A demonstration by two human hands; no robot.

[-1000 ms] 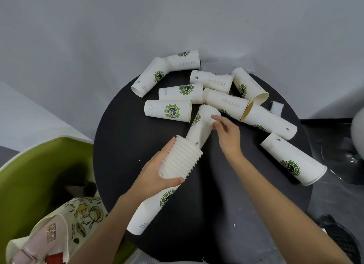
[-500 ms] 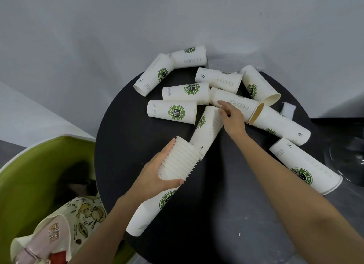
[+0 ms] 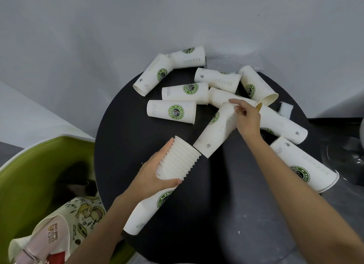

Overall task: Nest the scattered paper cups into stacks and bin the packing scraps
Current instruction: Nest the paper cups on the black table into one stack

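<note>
The far half of the round black surface is pretty jammed. White paper cups with green logos lie on their sides, touching or just beside each other, right up to the grey wall, so there's hardly a gap for a hand. The ribbed stack of nested white cups gripped by the left hand cuts diagonally across the middle. The near-left area and the front strip between the forearms are bare. The lime-green tub sits just beside the left edge, mouth open.
</note>
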